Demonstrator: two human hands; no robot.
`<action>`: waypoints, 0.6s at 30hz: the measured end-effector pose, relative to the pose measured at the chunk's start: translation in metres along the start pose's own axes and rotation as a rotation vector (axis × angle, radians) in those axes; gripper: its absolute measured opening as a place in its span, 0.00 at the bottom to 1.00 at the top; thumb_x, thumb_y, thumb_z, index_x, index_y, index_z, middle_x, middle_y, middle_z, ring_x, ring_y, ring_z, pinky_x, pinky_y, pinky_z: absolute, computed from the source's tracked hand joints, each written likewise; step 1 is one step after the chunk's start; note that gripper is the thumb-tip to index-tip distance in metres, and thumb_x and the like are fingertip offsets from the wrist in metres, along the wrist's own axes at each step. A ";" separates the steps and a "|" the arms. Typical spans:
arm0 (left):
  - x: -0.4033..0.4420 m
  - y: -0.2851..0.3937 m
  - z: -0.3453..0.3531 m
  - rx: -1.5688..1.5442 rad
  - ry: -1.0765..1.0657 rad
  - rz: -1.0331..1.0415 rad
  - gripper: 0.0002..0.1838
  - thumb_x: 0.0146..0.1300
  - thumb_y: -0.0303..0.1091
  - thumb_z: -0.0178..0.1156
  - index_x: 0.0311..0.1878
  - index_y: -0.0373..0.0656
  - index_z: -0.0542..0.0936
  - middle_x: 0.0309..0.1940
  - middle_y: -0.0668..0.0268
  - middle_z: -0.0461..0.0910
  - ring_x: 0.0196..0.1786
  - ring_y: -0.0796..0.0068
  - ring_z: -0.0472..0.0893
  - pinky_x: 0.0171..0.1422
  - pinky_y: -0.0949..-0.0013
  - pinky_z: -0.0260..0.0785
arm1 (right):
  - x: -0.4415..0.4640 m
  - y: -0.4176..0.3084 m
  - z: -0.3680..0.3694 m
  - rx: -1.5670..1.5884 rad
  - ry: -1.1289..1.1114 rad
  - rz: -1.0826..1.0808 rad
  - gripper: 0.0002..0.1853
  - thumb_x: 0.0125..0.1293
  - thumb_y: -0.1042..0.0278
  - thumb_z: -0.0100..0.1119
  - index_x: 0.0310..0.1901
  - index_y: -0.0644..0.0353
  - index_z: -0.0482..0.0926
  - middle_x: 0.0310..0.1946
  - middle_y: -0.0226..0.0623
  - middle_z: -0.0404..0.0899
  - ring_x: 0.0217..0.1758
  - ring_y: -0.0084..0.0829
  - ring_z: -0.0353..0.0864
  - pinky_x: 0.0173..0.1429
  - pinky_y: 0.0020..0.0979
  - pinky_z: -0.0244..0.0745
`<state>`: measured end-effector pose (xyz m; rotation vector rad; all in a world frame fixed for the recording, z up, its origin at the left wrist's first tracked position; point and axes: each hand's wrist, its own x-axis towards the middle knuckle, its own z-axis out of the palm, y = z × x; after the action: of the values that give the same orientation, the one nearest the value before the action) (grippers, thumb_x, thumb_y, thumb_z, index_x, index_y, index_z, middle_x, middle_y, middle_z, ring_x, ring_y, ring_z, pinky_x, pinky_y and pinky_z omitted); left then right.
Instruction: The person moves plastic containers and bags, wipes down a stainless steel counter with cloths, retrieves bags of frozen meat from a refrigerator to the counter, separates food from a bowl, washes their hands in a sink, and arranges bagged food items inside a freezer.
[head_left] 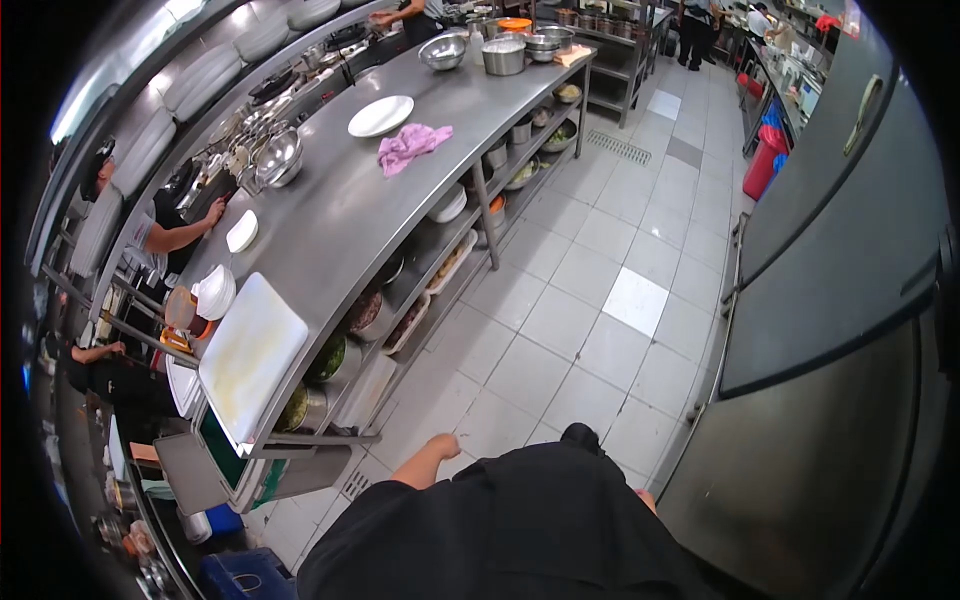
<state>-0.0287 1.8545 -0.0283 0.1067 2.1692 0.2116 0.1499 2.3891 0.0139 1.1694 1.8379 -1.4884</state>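
My left hand hangs low over the tiled floor, left of my black clothing. Its fingers look curled in, and nothing shows in them. Of my right hand, only a small piece shows past the clothing on the right; its fingers are hidden. Closest to the left hand is the near end of a long steel table. On the table's corner lies a white cutting board with yellowish stains. The right hand is nearest to a large steel cabinet with doors.
A pink cloth, white plate and metal bowls stand on the table. Several food containers fill its lower shelves. Tiled floor runs ahead between table and cabinet. A red bin stands farther right; people are around.
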 end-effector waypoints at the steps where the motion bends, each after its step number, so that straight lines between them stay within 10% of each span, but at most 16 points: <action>1: -0.004 0.006 -0.007 0.018 -0.099 -0.058 0.16 0.54 0.37 0.55 0.36 0.37 0.85 0.39 0.47 0.84 0.43 0.49 0.84 0.50 0.52 0.75 | 0.010 -0.020 -0.018 -0.037 0.000 -0.005 0.08 0.68 0.65 0.52 0.47 0.53 0.74 0.30 0.34 0.77 0.27 0.33 0.79 0.28 0.39 0.74; 11: 0.071 0.112 -0.056 -0.524 0.094 -0.137 0.14 0.51 0.38 0.55 0.32 0.40 0.85 0.24 0.54 0.83 0.27 0.56 0.83 0.30 0.53 0.76 | 0.151 -0.126 -0.162 0.099 0.113 0.058 0.07 0.69 0.65 0.50 0.46 0.51 0.73 0.31 0.35 0.78 0.24 0.33 0.80 0.23 0.39 0.73; 18: 0.150 0.176 -0.138 -0.447 0.078 -0.047 0.14 0.50 0.39 0.56 0.31 0.40 0.85 0.25 0.55 0.84 0.28 0.55 0.83 0.34 0.54 0.76 | 0.154 -0.137 -0.152 0.116 0.115 -0.169 0.04 0.67 0.67 0.52 0.40 0.55 0.75 0.26 0.34 0.77 0.24 0.33 0.80 0.25 0.36 0.74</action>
<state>-0.2287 2.0352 -0.0385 -0.2099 2.1455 0.6754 -0.0245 2.5762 0.0039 1.2005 1.9931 -1.6721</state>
